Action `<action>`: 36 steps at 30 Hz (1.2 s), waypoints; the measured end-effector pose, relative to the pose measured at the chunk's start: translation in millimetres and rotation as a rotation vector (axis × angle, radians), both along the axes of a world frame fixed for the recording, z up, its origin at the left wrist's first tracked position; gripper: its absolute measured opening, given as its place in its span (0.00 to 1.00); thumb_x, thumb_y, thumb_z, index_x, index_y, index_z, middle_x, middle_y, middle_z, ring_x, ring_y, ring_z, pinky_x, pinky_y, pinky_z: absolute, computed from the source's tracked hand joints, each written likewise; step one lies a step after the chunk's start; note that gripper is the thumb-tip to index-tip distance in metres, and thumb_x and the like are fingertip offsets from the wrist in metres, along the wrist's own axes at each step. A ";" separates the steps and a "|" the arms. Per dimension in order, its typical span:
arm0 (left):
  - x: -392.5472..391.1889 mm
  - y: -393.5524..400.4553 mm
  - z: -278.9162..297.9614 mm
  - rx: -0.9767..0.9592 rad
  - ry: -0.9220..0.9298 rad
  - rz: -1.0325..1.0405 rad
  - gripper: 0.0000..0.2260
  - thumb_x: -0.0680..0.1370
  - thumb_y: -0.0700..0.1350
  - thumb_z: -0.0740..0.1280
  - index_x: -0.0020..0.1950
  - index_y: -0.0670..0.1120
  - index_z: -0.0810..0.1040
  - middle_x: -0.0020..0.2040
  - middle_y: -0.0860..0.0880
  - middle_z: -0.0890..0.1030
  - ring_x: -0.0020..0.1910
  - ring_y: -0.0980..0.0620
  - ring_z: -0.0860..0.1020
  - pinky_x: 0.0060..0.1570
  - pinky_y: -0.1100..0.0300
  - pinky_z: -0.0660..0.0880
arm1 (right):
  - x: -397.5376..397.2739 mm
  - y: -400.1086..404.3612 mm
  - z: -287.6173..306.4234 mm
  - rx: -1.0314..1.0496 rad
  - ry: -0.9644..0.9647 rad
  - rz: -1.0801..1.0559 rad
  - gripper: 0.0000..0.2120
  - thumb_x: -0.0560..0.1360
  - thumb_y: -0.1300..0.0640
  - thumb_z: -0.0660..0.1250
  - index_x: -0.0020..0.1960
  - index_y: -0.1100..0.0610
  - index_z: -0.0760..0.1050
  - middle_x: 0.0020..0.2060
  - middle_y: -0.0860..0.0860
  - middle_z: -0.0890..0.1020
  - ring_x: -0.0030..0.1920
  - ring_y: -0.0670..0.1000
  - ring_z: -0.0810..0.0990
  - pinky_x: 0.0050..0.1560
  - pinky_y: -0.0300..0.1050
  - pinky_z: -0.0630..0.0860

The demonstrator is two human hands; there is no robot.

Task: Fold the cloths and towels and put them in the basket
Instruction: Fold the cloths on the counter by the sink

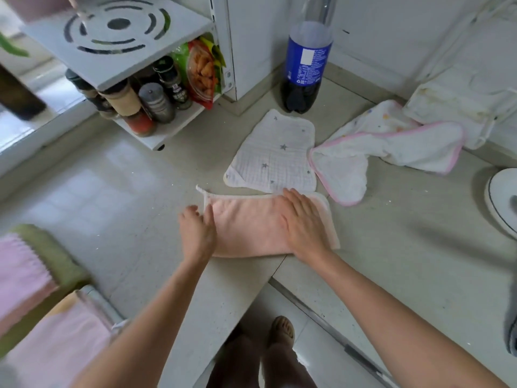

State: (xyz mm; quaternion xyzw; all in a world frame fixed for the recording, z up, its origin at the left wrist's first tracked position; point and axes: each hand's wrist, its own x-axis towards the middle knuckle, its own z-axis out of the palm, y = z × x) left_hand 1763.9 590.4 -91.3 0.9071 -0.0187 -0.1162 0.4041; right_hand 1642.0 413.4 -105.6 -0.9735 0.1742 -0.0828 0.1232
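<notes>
A pink towel, folded into a long rectangle, lies on the pale counter. My right hand presses flat on its right part, fingers spread. My left hand pinches the towel's left edge. Behind it lies a white cloth with grey stars, folded flat. To the right sprawls an unfolded white cloth with pink trim. At the lower left, the basket holds folded pink and green towels.
A dark soda bottle stands at the back by the wall. A white spice rack with jars and a snack bag sits back left. Crumpled white fabric lies back right, a round white object at the right edge.
</notes>
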 end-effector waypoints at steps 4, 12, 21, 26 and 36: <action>9.1 8.3 12.4 0.148 0.208 -0.033 0.23 0.82 0.52 0.57 0.29 0.43 0.62 0.27 0.44 0.68 0.29 0.45 0.69 0.32 0.55 0.63 | 15.2 19.7 -11.4 0.091 0.146 0.015 0.30 0.79 0.47 0.40 0.75 0.61 0.59 0.75 0.56 0.59 0.75 0.56 0.57 0.74 0.44 0.43; 21.7 -9.7 3.6 -0.063 0.420 -0.013 0.18 0.79 0.55 0.61 0.40 0.41 0.75 0.36 0.45 0.74 0.36 0.48 0.73 0.36 0.57 0.66 | 22.0 33.3 -23.1 0.042 0.322 0.011 0.36 0.71 0.33 0.27 0.76 0.46 0.35 0.75 0.52 0.35 0.75 0.55 0.34 0.74 0.54 0.35; 12.2 -7.9 -3.2 -0.297 0.264 0.113 0.11 0.80 0.49 0.63 0.45 0.41 0.74 0.37 0.48 0.75 0.37 0.51 0.73 0.34 0.59 0.69 | 21.5 32.4 -21.2 -0.013 0.378 0.049 0.31 0.76 0.36 0.31 0.76 0.46 0.33 0.74 0.51 0.31 0.74 0.54 0.31 0.73 0.54 0.33; 11.6 -12.9 12.7 -0.174 0.177 -0.035 0.12 0.80 0.49 0.62 0.39 0.46 0.70 0.35 0.50 0.74 0.34 0.54 0.73 0.33 0.61 0.69 | 14.6 5.4 -2.1 0.185 0.108 -0.103 0.31 0.77 0.44 0.49 0.74 0.60 0.62 0.73 0.61 0.62 0.73 0.60 0.61 0.72 0.55 0.58; -13.3 -40.7 48.4 -0.238 0.311 -0.140 0.11 0.80 0.49 0.61 0.50 0.42 0.76 0.46 0.44 0.80 0.45 0.46 0.79 0.47 0.50 0.78 | -7.4 -50.8 27.5 0.712 0.169 -0.688 0.11 0.71 0.59 0.69 0.52 0.61 0.77 0.50 0.58 0.82 0.51 0.59 0.80 0.44 0.42 0.70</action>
